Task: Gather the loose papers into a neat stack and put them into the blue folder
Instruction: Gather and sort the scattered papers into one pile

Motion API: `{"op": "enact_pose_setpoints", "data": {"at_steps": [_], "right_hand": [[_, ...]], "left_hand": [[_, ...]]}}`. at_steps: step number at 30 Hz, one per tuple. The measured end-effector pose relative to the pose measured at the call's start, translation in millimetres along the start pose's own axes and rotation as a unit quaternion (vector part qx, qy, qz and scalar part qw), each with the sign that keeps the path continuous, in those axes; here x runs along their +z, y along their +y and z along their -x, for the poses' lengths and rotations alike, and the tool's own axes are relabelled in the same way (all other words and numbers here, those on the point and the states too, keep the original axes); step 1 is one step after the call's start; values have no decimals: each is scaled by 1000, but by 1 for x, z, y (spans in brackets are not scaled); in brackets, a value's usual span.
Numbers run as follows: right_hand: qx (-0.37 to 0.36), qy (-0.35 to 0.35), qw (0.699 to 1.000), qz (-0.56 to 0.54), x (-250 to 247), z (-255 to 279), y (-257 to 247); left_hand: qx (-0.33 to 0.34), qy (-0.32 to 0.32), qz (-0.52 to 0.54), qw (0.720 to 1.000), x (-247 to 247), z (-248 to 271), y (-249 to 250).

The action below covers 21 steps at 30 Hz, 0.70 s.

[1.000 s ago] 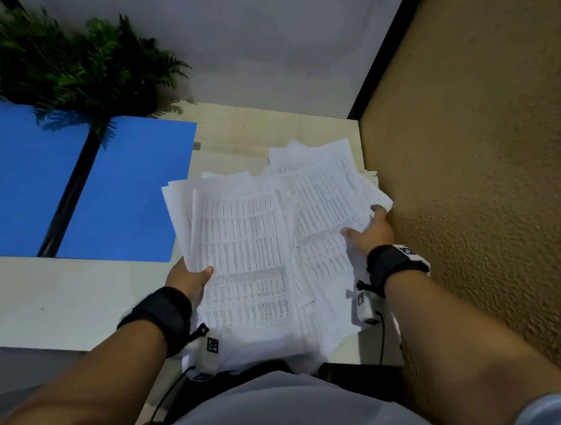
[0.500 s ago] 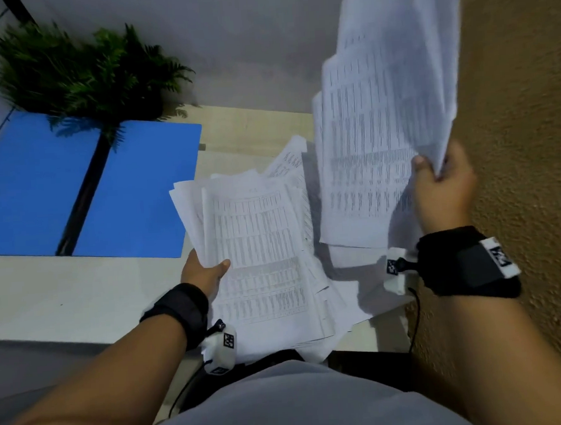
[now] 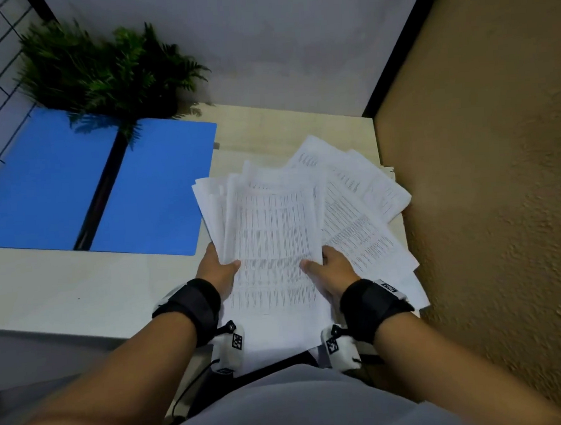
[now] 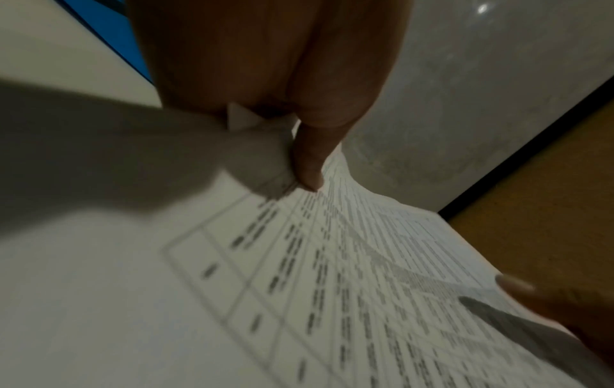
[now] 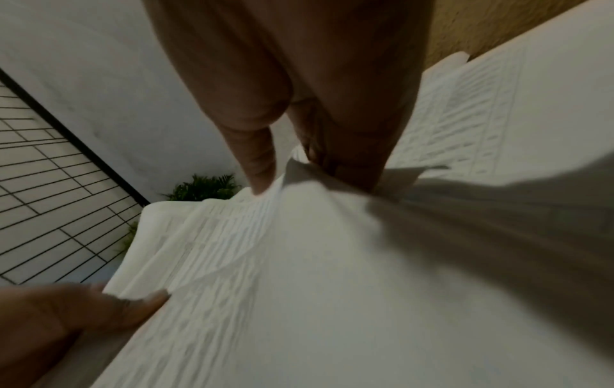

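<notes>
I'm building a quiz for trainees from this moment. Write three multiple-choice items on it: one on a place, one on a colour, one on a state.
1. Where is the folder relative to the papers?
A. To their left
B. To their right
C. Under them

2. What colour is the folder?
A. Red
B. Blue
C. Green

3. How does the folder lie?
A. Shut
B. Upright
C. Open flat

Key: 1 A, the folder lies left of the papers, which the left hand and right hand grip. 2 B, both its panels are blue. 3 C, two panels lie spread either side of a dark spine.
</notes>
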State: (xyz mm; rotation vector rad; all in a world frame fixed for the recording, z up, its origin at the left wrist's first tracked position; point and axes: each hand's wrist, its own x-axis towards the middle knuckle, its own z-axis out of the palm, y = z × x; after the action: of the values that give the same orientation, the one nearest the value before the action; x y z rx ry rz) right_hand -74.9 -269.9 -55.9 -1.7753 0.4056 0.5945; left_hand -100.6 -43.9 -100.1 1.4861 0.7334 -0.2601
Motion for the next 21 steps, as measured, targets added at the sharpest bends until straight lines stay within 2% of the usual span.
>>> {"op": "enact_pose_setpoints", "data": {"at_steps": [3, 5, 8, 12, 14, 16, 19, 21], "right_hand": [[25, 43, 995, -82, -11, -18, -18], [9, 73, 991, -108, -22, -33, -33], [-22, 109, 992, -63, -31, -55, -47], [-13, 194, 979, 54, -40, -72, -51], [6, 186, 973, 139, -48, -77, -48], [19, 138, 969, 203, -52, -80, -46], [13, 61, 976, 207, -39, -76, -42], [-4, 39, 980, 197, -26, -74, -40]], "left_hand": [[12, -16, -11, 1000, -4, -3, 1], [14, -33, -23, 999, -8, -7, 0], [22, -60, -65, 996, -12, -6, 1], [2, -45, -76, 996, -11, -7, 4], [-10, -45, -77, 996, -11, -9, 2], [-22, -54, -59, 997, -13, -10, 0], [-35, -62, -87, 994, -10, -10, 2], [-20, -64, -110, 992, -7, -13, 2]]}}
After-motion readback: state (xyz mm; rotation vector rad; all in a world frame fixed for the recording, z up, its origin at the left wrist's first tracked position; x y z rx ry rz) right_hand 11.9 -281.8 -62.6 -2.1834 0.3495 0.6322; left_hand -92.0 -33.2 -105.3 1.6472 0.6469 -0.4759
